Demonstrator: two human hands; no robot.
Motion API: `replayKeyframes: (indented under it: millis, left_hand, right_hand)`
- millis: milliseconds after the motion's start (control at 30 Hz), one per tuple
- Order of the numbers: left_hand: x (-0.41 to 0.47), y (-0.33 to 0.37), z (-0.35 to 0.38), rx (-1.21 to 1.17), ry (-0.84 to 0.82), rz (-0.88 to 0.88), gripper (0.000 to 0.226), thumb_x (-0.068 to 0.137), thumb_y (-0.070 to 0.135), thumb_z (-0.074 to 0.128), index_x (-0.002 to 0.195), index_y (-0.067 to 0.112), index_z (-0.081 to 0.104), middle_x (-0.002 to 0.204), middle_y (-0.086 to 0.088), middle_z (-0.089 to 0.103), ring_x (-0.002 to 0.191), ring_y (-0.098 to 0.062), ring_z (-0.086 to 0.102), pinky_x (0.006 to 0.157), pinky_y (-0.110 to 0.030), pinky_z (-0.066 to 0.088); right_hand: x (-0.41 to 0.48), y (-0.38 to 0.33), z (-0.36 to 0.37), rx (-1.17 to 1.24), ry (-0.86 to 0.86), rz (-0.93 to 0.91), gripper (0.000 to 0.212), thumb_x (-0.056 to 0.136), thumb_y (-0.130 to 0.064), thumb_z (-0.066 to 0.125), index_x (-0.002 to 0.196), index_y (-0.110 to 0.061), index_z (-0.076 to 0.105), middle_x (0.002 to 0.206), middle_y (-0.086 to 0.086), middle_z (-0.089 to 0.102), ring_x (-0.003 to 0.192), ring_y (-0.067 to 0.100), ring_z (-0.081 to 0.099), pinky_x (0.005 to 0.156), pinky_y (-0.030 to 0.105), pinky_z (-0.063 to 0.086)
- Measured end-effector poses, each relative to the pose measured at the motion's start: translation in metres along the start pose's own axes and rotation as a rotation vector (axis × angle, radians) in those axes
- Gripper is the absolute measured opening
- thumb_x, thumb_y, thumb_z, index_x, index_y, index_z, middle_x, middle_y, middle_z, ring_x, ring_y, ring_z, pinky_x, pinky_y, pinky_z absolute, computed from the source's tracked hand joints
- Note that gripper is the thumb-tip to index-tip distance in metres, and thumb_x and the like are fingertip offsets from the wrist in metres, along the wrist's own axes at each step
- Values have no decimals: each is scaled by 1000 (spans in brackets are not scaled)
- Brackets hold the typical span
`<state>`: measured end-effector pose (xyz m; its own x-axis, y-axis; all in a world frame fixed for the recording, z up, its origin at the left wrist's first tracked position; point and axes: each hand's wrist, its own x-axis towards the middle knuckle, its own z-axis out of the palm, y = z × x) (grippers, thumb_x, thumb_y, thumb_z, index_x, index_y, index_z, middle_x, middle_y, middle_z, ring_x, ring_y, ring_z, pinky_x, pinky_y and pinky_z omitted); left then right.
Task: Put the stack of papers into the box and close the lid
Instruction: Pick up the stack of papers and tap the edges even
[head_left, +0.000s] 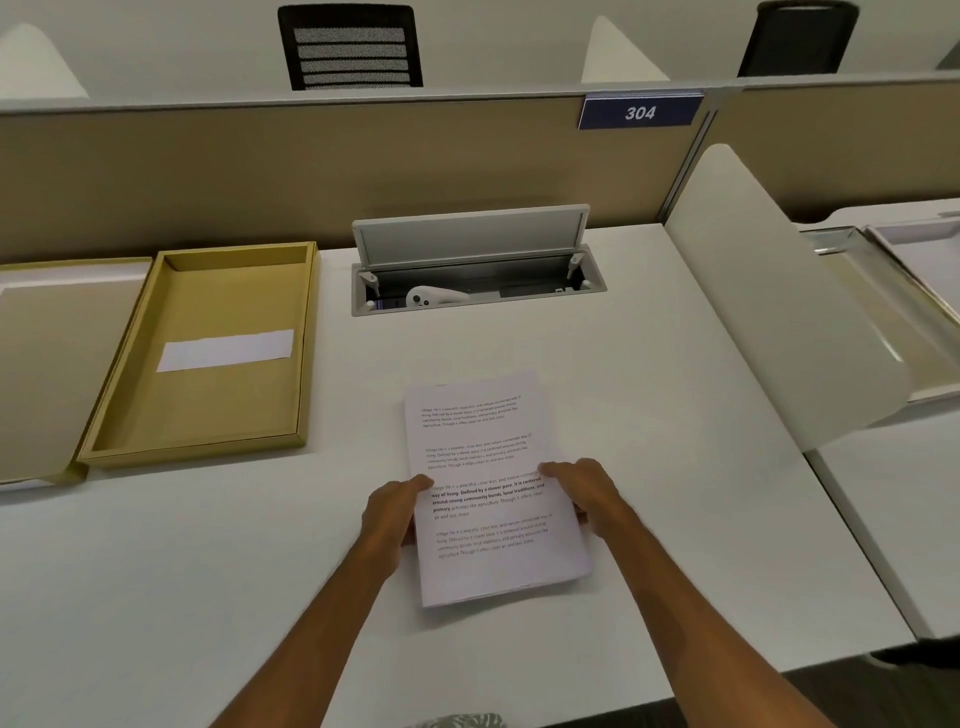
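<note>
Papers (493, 499) gripped at both edges by both hands' fingers (558, 470) on white desk (649, 405) beside open box (208, 358).

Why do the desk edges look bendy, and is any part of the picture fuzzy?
In the head view, the wide-angle lens bows straight lines, like the partition top. The hands, left and right, look a little smeared, and small print on the stack of papers is soft. The light is even, with faint shadows on the desk.
</note>
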<state>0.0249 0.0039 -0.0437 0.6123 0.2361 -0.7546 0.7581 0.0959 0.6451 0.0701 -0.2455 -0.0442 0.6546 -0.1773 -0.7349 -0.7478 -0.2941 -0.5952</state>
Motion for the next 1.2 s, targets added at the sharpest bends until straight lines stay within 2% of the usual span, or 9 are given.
replayKeyframes:
  millis: [167, 300, 500, 633, 733, 833, 967, 1067, 1200]
  left_hand:
    - [6, 5, -8, 29, -51, 44, 22, 88, 18, 64, 105, 4, 64, 95, -16, 76, 84, -34, 73, 72, -39, 58]
    - [12, 11, -11, 34, -119, 59, 26, 88, 24, 67, 106, 6, 66, 97, -15, 77, 90, -35, 72, 86, -46, 56]
    - [21, 25, -13, 173, -172, 94, 23, 88, 10, 70, 110, 7, 65, 97, -9, 78, 78, -24, 77, 60, -33, 60]
    - [12, 34, -15, 185, -93, 175, 23, 86, 7, 73, 108, 7, 67, 103, -12, 77, 81, -25, 76, 68, -37, 62]
    - [-10, 46, -24, 189, -15, 365, 25, 83, 10, 77, 106, 12, 67, 102, -4, 76, 87, -21, 75, 76, -37, 63]
    - [-37, 58, -36, 188, 56, 605, 27, 78, 11, 81, 97, 25, 68, 96, 11, 77, 84, -8, 75, 71, -21, 60]
    - [-55, 61, -43, 98, 125, 754, 46, 76, -5, 79, 97, 34, 68, 91, 28, 75, 87, 4, 72, 72, -8, 54]
    - [-51, 54, -46, 43, 139, 786, 46, 76, -10, 76, 112, 18, 69, 92, 30, 74, 91, 6, 71, 72, -7, 53]
    - [-43, 45, -50, 87, 133, 755, 42, 81, -2, 76, 112, 25, 69, 95, 22, 75, 94, 3, 71, 78, -9, 54]
  right_hand:
    - [2, -2, -7, 104, -113, -14, 34, 87, -26, 74, 111, -4, 70, 103, 14, 77, 90, 30, 74, 73, 36, 57]
    - [4, -7, -11, 86, -156, -62, 33, 87, -30, 74, 111, -7, 70, 97, 10, 79, 86, 27, 75, 65, 32, 55]
    - [5, -15, -13, -30, -220, -163, 31, 94, -18, 66, 121, -4, 63, 109, 10, 75, 91, 25, 74, 68, 33, 59]
    - [-6, -19, -15, -7, -226, -337, 34, 94, -18, 67, 125, -8, 59, 118, 14, 71, 96, 29, 73, 77, 41, 62]
    - [-23, -27, -19, -18, -179, -535, 35, 95, -20, 66, 127, -13, 57, 119, 8, 71, 99, 25, 73, 86, 47, 61]
    - [-39, -36, -22, -51, -98, -735, 35, 94, -20, 67, 127, -19, 56, 119, -4, 71, 101, 12, 71, 84, 31, 61]
    - [-46, -41, -14, -7, -14, -825, 39, 91, -7, 67, 123, -28, 60, 105, -30, 71, 99, -3, 68, 77, 11, 54]
    - [-42, -34, -7, -4, 19, -885, 33, 92, -2, 65, 119, -20, 64, 101, -31, 71, 95, -5, 68, 75, 8, 50]
    - [-38, -30, -2, -22, 3, -875, 35, 93, -5, 65, 126, -17, 63, 106, -29, 72, 99, -2, 69, 77, 8, 50]
